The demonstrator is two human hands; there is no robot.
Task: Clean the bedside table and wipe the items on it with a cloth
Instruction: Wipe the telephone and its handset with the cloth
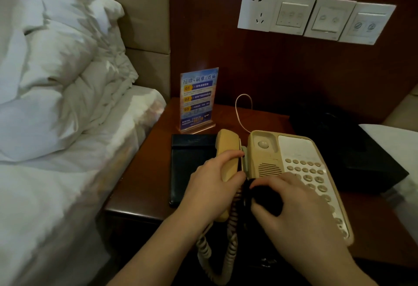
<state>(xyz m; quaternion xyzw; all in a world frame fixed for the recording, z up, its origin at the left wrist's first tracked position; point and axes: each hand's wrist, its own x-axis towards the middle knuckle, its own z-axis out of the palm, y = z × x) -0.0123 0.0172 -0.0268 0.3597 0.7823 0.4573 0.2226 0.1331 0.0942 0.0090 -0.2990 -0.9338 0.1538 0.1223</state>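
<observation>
A beige telephone (294, 161) sits on the dark wooden bedside table (144, 172). My left hand (210, 186) grips its handset (227, 147), lifted off the cradle and held just left of the base. My right hand (300, 208) holds a bunched dark cloth (264, 197) against the lower part of the cradle, beside the keypad. The coiled cord (217, 254) hangs down over the table's front edge.
A black notepad folder (192, 163) lies left of the phone. Behind it stands a blue acrylic sign (196, 99). A black box (352, 150) sits to the right. The bed with white duvet (56, 104) is on the left. Wall sockets and switches (314, 15) are above.
</observation>
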